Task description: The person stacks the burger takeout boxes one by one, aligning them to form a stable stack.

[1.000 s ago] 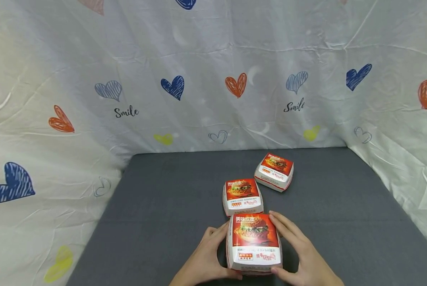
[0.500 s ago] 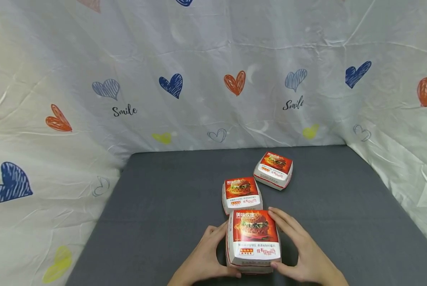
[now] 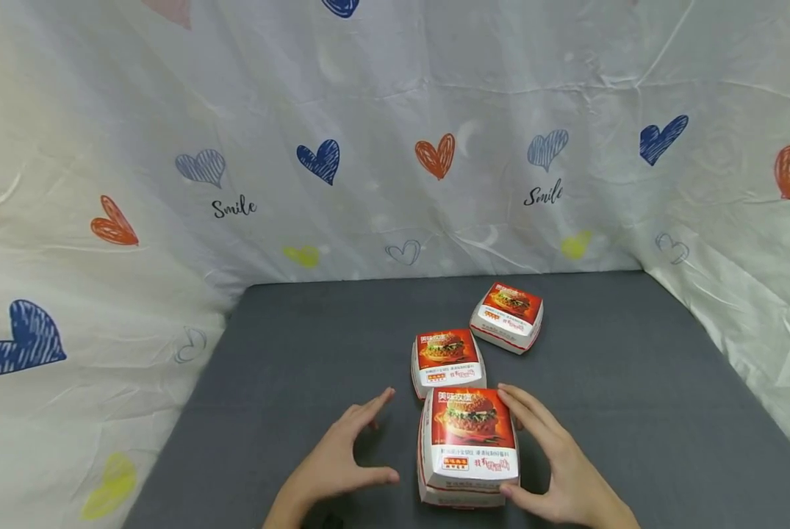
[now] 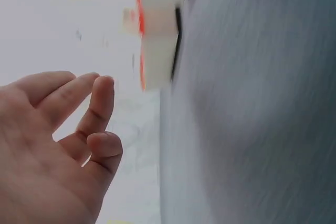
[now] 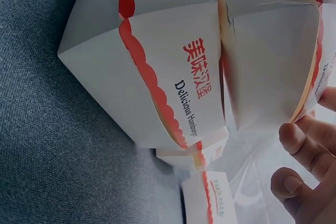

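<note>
Two hamburger boxes stand stacked at the front of the table, the upper box (image 3: 474, 470) hiding most of the lower box (image 5: 173, 72) from the head camera. My right hand (image 3: 560, 470) holds the upper box along its right side, thumb at the near corner and fingertips near the far corner. In the right wrist view its fingers (image 5: 310, 145) touch that box's edge. My left hand (image 3: 331, 459) is off to the left of the stack, thumb and fingers spread, holding nothing. The left wrist view shows the palm (image 4: 47, 150) with loosely bent fingers, apart from the blurred boxes.
Just behind the stack sits another hamburger box (image 3: 449, 360). A further box (image 3: 508, 317), turned at an angle, lies behind it to the right. The dark grey tabletop (image 3: 302, 353) ends at a white cloth (image 3: 368, 88) printed with hearts.
My left hand has let go of the upper hamburger box and moved away to the left. My right hand keeps its place on the box, and the stack stands about where it was.
</note>
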`<state>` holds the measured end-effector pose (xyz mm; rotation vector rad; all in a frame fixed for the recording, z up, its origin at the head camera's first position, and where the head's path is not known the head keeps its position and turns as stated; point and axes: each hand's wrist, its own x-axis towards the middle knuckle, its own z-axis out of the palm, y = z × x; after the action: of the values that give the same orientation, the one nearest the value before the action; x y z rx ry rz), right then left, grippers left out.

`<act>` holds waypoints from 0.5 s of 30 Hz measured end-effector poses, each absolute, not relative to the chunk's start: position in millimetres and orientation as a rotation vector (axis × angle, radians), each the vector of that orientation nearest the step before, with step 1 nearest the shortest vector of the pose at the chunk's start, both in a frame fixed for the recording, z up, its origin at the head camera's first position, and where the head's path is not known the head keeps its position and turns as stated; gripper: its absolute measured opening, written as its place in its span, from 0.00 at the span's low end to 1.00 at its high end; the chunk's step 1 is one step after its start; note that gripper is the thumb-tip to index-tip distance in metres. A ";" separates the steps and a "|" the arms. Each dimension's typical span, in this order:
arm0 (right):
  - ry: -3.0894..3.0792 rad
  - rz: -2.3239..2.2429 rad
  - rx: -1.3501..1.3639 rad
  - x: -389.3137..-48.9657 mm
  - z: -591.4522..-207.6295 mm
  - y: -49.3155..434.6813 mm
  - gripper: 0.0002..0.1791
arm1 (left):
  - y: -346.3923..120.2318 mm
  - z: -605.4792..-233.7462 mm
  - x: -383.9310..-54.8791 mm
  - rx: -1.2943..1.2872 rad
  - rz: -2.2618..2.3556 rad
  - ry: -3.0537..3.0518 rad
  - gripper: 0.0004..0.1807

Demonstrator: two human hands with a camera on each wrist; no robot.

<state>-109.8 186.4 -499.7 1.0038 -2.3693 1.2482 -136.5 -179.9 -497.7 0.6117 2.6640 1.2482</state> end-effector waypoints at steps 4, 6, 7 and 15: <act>-2.350 1.261 1.011 -109.8 -498.4 185.7 0.59 | -190.7 -496.0 -157.7 0.565 1.240 2.774 0.53; -2.336 1.265 1.015 -110.2 -497.8 185.3 0.59 | -187.6 -499.2 -170.2 0.530 1.217 2.811 0.53; -2.332 1.270 1.015 -110.4 -497.8 184.9 0.59 | -184.8 -501.7 -176.6 0.518 1.202 2.825 0.55; -2.329 1.303 1.026 -110.9 -499.7 178.4 0.58 | -162.4 -517.1 -213.8 0.463 1.213 2.790 0.68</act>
<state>-110.9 178.4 -499.7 1.0263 -2.3285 1.3034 -213.8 -162.4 -517.1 0.4630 2.7902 1.2135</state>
